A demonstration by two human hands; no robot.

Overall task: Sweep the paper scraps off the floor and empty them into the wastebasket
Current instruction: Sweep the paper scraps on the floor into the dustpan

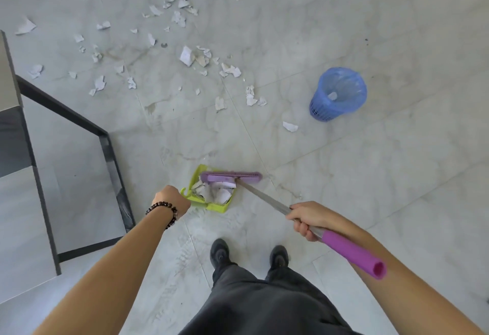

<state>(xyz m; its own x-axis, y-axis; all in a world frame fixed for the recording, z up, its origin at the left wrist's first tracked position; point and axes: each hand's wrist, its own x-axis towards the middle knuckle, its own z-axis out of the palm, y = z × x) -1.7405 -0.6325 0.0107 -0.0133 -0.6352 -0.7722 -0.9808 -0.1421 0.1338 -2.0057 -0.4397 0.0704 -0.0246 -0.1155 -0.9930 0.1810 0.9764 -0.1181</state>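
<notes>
1. Floor (370,176): pale marbled tiles, filled the whole view.
2. Table (66,112): grey top on a black frame, at the left edge.
3. Trousers (264,303): dark, bottom centre. Person stood just behind the dustpan.
4. Broom (349,250): metal shaft with a purple grip, running from lower right up to centre. Its purple head (230,176) lay across the dustpan's far, open edge, touching it.
5. Wastebasket (322,112): blue perforated plastic, upright, right of centre and well apart from the dustpan. One scrap (333,94) sat inside.
6. Dustpan (194,197): lime green, on the floor ahead of the feet, tilted a bit leftward. It held a clump of swept scraps (219,193).
7. Loose scraps (186,55): white torn paper, scattered over the upper left and centre floor. The nearest one lay just left of the wastebasket.
8. Right hand (308,219): fingers wrapped round the shaft, just above the purple grip.
9. Left hand (172,198): closed in a fist on the dustpan's near-left corner, gripping it. Fingers were hidden under the hand.
10. Shoes (219,251): black, both flat on the floor.
11. Bracelet (158,204): dark beads on the left wrist.
</notes>
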